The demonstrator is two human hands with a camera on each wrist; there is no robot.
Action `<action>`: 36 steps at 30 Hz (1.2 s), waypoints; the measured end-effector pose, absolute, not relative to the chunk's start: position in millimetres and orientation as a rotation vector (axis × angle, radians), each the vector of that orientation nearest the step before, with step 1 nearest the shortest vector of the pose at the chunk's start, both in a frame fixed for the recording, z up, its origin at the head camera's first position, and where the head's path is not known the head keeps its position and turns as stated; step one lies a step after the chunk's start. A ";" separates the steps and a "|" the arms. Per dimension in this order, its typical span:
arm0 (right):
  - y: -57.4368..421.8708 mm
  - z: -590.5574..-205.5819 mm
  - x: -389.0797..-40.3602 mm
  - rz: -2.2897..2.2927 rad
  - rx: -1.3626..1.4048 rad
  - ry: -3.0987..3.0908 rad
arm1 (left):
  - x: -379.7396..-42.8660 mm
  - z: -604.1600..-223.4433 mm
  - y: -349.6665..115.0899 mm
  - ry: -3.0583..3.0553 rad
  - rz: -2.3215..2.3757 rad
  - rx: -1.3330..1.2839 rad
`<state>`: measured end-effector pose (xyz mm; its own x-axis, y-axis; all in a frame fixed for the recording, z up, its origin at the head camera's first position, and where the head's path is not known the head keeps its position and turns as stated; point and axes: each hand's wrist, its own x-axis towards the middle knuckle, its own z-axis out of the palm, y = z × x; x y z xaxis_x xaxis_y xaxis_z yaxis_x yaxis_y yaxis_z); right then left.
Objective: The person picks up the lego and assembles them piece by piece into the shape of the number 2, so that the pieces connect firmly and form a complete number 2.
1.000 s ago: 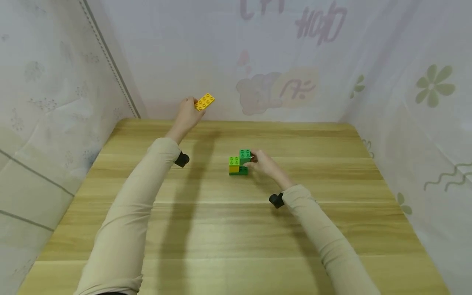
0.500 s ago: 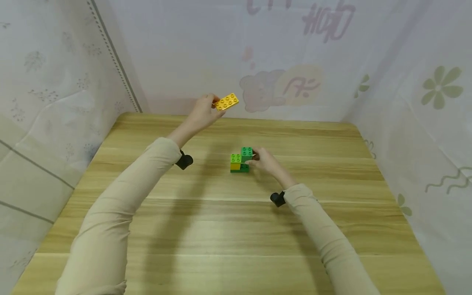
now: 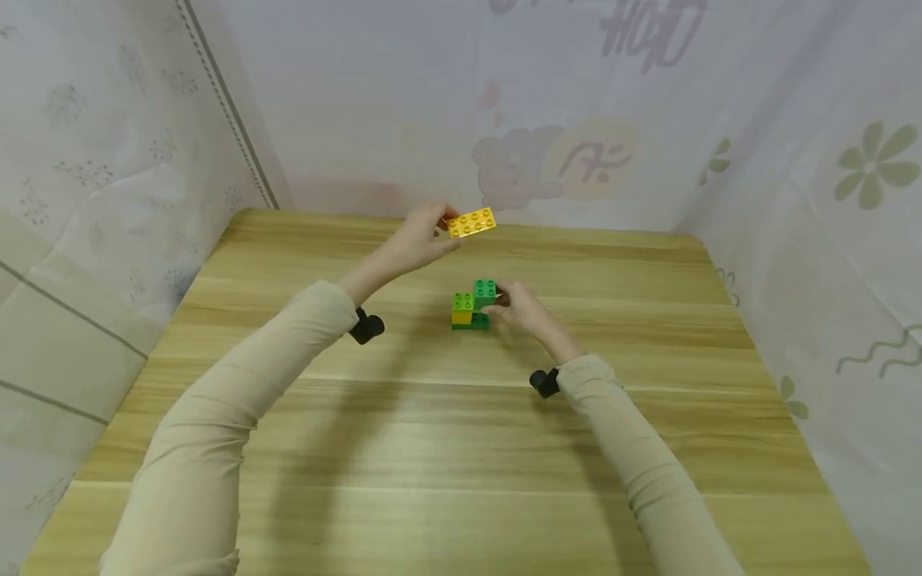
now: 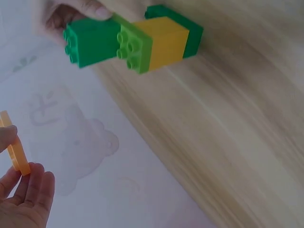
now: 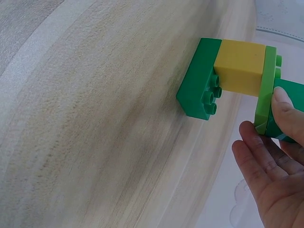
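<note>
In the head view, my left hand (image 3: 419, 242) pinches a flat yellow eight-stud brick (image 3: 471, 223) by its left end, raised behind the stack. The stack stands mid-table: a dark green brick (image 5: 197, 80) at the bottom, a yellow block (image 5: 240, 66) on one half of it, then a light green plate (image 4: 135, 45) jutting past the yellow block. A green block (image 4: 95, 42) sits on the jutting half. My right hand (image 3: 526, 312) holds this green block from the right, thumb on its near side. The palm side of its far fingers is partly hidden in the head view.
The wooden table (image 3: 432, 448) reaches back to a printed cloth (image 3: 374, 104), which also hangs at both sides. A small black device (image 3: 367, 326) sits at the left wrist, and a second black device (image 3: 543, 382) at the right.
My left hand has moved right and slightly lower with the yellow brick, from the back left to behind the stack. My right hand keeps hold of the green block.
</note>
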<state>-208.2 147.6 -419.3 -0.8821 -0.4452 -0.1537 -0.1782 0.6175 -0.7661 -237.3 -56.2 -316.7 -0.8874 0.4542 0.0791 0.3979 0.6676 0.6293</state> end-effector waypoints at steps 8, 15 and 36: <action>145.9 -420.8 -210.1 -1.142 -0.521 2.545 | -221.5 -335.0 -54.5 2.729 0.958 0.805; 145.0 -421.8 -209.8 -1.164 -0.497 2.515 | -212.6 -352.1 -59.6 2.705 0.907 0.775; 146.1 -422.4 -208.9 -1.184 -0.506 2.505 | -209.2 -369.5 -59.8 2.657 0.831 0.880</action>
<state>-208.9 146.1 -422.4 -0.8847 -0.4455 -0.1372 -0.1767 0.5928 -0.7857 -209.2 -59.8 -369.5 -0.7958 0.6048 -0.0308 0.4793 0.6602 0.5783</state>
